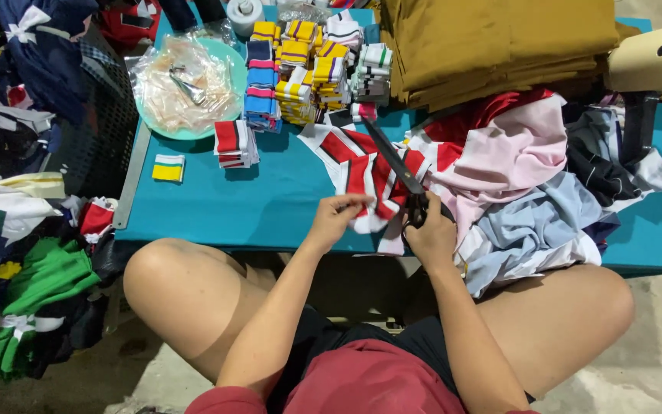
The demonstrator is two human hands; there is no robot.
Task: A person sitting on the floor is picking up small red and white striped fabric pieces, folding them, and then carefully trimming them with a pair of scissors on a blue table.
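The right hand point(432, 234) is closed around the handles of one pair of long dark scissors point(394, 165), whose blades lie shut and point up and away over a red-and-white striped cloth piece point(358, 172). The left hand point(336, 216) pinches the near edge of that same piece between thumb and fingertips, just beside the scissors' handles. The cloth lies on the teal tabletop point(270, 203), near its front edge.

To the right a heap of loose fabric point(530, 192) (pink, pale blue, red, dark striped) crowds against the right hand and spills over the tabletop's edge. Behind it sits one folded stack of mustard-brown cloth point(499, 46), and at the far right a cream sewing machine point(653, 57).

Further back stand several stacks of small striped knit bands point(300, 69) in yellow, blue and white; their exact number cannot be told. One red-and-white stack point(235, 144) stands apart in front, and a single yellow-and-white band point(168, 167) lies alone to the left. One pale green plate point(231, 61) holds crumpled clear plastic. A metal ruler point(132, 180) runs along the left edge. Piled garments point(32, 307) cover the floor at left.
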